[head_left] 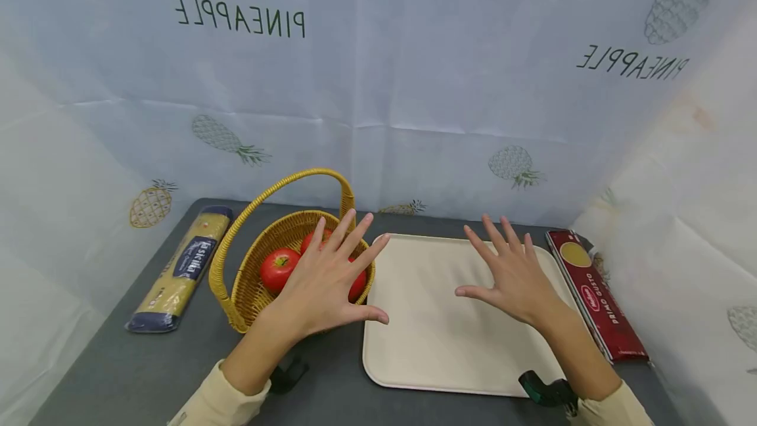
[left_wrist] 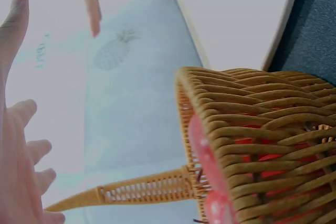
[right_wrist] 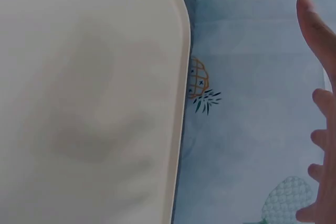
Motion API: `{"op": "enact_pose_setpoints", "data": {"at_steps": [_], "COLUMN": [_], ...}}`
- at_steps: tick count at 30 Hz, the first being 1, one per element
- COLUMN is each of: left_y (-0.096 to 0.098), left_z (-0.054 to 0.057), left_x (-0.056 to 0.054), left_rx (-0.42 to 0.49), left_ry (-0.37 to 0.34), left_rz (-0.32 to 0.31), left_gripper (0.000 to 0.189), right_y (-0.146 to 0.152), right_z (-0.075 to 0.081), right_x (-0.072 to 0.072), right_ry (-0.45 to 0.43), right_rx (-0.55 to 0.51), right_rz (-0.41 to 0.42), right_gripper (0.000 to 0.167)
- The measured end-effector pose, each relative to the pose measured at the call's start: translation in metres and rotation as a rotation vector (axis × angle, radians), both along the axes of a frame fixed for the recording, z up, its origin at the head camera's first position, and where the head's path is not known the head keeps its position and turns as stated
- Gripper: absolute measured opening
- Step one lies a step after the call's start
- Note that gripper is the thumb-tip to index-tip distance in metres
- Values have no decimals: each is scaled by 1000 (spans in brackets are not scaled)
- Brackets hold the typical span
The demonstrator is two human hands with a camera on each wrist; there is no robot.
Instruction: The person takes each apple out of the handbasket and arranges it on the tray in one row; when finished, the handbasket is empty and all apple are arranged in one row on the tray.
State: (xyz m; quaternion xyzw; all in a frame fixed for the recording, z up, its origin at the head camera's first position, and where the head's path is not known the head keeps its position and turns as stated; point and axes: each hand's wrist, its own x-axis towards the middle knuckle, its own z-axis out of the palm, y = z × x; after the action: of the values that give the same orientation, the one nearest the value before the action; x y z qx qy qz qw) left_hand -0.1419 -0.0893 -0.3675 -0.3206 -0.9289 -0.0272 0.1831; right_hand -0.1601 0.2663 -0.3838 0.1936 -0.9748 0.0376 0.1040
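Note:
Both hands hover with fingers spread and hold nothing. My left hand (head_left: 324, 275) is in front of a yellow wicker basket (head_left: 247, 281), hiding part of it in the head view. Red tomatoes (head_left: 279, 269) lie inside the basket; some are partly covered by the hand. My right hand (head_left: 516, 276) is above the right half of a cream tray (head_left: 426, 321). In the left wrist view, the basket's woven side (left_wrist: 273, 129) fills the lower right, with red showing through the gaps. The right wrist view has the tray (right_wrist: 105, 77) with the hand's shadow on it.
A yellow pasta packet (head_left: 183, 268) lies left of the basket on the dark grey table (head_left: 106, 373). Along the tray's right side is a red packet (head_left: 597, 301). A pale cloth printed with pineapples (head_left: 414, 84) hangs behind the table and at its sides.

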Motion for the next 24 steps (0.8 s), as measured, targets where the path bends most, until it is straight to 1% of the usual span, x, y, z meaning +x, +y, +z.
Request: {"op": "enact_pose_setpoints", "data": {"at_steps": [5,10,14,17,20,22,24], "left_y": [-1,-5,-12,-19,-28,-34,-38], "left_z": [6,12,18,22,26,27,29], "left_x": [8,16,24,33,43,51,58], "left_rx": [9,34,69,97,129,160,211], "left_ry": [16,32,32,25,25,42,71], "left_rz": [-21,-34,-56,-66,-68,-65,-70], "left_gripper": [117,116,115,115,112,107,99], "right_y": [-7,-16,-26,-39,-53,-62,-69], "right_z": [5,11,18,24,31,34,37], "right_x": [-2,-7,-11,-16,-22,-25,-28], "right_ry": [-31,-29,-52,-72,-82,-95,-118], "right_rx": [-17,-24,-68,-113,-152,-171,-187], "right_rz": [15,40,74,121,189,234,269], "right_gripper": [108,107,106,105,102,101,99]}}
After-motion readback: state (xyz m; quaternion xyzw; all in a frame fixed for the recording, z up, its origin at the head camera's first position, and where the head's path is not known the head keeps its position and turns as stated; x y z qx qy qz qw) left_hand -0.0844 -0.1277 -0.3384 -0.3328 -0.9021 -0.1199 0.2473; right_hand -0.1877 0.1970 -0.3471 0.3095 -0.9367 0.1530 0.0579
